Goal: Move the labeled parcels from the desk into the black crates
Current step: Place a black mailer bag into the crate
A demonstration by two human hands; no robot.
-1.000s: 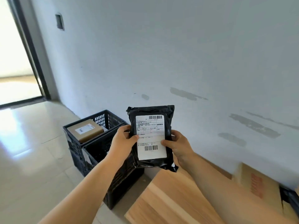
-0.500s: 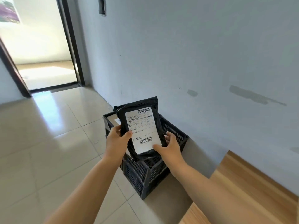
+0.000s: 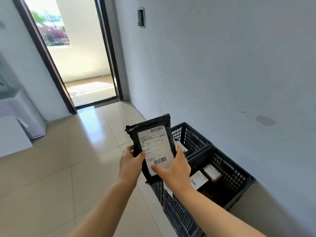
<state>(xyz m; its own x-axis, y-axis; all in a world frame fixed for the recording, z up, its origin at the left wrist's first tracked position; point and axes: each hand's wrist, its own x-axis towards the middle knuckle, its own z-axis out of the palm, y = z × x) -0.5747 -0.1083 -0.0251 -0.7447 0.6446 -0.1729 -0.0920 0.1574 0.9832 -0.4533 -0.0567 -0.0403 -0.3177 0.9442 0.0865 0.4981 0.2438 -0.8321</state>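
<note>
The black parcel [image 3: 150,134] is being held in the air above the near crate [image 3: 239,178], label facing the camera, its long side running up and tilting slightly left. The left hand [image 3: 130,162] is gripping its lower left edge; the right hand [image 3: 174,166] is pinching its lower right corner. Two small boxes [image 3: 205,176] are lying in the near crate. The far crate [image 3: 191,135] is standing just behind, along the wall [image 3: 222,65].

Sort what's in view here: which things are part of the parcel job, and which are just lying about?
Job:
black parcel, gripped by left hand and right hand
near crate holding two small labeled boxes
far crate

Lying about:
white board on the floor
doorway
wall recess
</note>
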